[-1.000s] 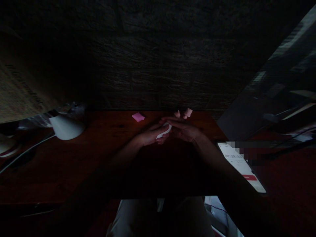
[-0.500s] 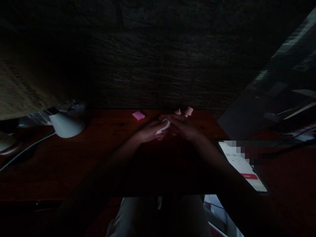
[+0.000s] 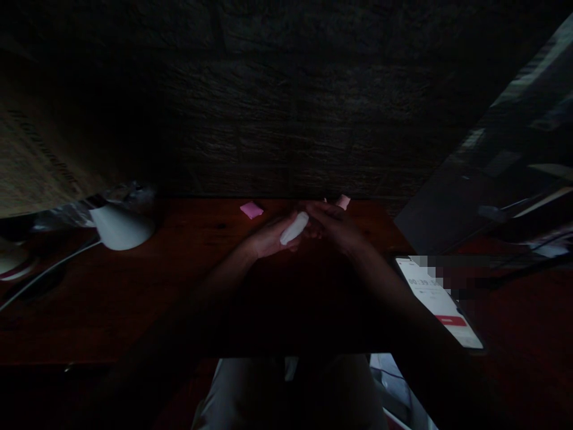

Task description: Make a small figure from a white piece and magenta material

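A smooth, elongated white lump (image 3: pixel 294 228), which looks soft like clay, lies across the palm of my left hand (image 3: pixel 271 237). My left hand curls its fingers around the underside of the lump. At its far end, my right hand (image 3: pixel 333 224) has its fingers bent together against the lump; the fingertips are partly in shadow. Beyond the hands, a flat pink piece (image 3: pixel 252 209) rests on the table to the left. A paler pink piece (image 3: pixel 343 202) is just past my right hand, with a small bit beside it mostly hidden.
The wooden table (image 3: pixel 188 286) meets a dark brick wall (image 3: pixel 286 119). On the left stand a white cone-shaped object (image 3: pixel 120 227) with a cable and a brown printed bag (image 3: pixel 40 149). A lit phone (image 3: pixel 441 304) lies at the right, near a grey panel (image 3: pixel 443 197).
My right hand has shifted slightly off the white lump, so more of it shows. The small pale bit behind my right hand is now more covered. The pink pieces stay put.
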`<action>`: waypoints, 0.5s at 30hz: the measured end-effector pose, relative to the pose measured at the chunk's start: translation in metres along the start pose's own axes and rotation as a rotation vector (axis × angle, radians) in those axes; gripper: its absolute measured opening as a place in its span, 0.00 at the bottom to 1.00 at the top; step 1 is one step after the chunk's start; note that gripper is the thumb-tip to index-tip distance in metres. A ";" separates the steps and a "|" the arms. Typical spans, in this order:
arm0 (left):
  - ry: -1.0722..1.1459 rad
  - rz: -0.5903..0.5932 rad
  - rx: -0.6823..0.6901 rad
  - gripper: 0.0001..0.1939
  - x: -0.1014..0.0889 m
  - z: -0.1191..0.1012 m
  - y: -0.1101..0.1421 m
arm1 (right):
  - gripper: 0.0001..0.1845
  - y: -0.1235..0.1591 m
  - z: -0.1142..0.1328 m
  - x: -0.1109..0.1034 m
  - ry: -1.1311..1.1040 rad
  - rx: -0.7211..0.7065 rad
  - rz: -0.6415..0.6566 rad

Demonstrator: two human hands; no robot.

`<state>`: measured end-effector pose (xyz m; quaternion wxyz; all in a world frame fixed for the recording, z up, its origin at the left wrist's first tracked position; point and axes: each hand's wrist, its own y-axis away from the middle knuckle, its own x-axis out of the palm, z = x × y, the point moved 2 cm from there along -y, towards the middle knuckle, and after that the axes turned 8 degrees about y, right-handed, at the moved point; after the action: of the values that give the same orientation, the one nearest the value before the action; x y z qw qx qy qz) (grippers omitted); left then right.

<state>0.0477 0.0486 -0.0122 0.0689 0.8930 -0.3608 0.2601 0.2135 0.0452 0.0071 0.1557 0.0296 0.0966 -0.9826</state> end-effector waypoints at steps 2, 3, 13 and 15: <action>0.029 -0.035 0.003 0.25 -0.003 0.000 0.001 | 0.26 0.001 0.003 -0.002 0.043 0.012 -0.082; 0.042 -0.051 0.005 0.24 -0.005 0.000 0.001 | 0.27 0.001 0.004 -0.002 0.061 0.019 -0.100; 0.058 -0.085 0.044 0.25 0.003 -0.002 0.002 | 0.23 0.001 0.005 0.005 0.130 -0.044 -0.113; 0.047 -0.097 0.039 0.25 0.004 -0.002 0.002 | 0.23 0.001 0.007 0.004 0.187 -0.102 -0.097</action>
<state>0.0474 0.0453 -0.0088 0.0724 0.9042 -0.3101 0.2846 0.2096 0.0413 0.0136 0.0994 0.1085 0.1619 -0.9758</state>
